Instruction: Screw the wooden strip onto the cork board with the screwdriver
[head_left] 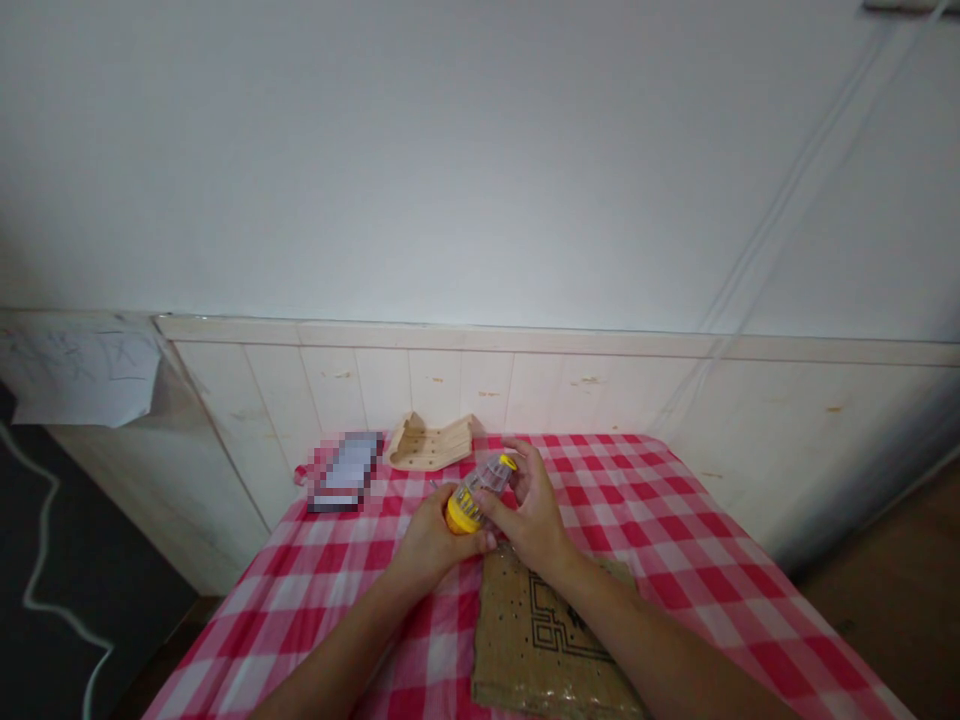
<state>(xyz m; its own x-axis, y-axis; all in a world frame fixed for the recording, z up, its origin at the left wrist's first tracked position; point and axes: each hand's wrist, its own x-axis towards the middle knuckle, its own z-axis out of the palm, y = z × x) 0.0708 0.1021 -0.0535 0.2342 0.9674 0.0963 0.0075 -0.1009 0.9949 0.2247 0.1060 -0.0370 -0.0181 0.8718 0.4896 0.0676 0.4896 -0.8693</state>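
Observation:
A screwdriver bit set (472,497) in a clear, tapering case with a yellow base and a yellow cap is held tilted above the table, its cap up and to the right. Slim bits show through the plastic. Around the yellow base, my left hand (435,535) is closed; a thin metal tip pokes out by its index finger. My right hand (534,510) grips the clear part with the thumb in front, its other fingers curled behind and near the cap. Under my right forearm lies a brown wooden board (517,640) with small holes, a black line pattern and clear wrap.
A red and white checked cloth (337,590) covers the table. At its back stands a curved pale wooden piece (431,448) with holes, beside a blurred-out phone (349,472). The panelled wall (540,390) closes off the far edge. A paper sheet (82,375) hangs at left.

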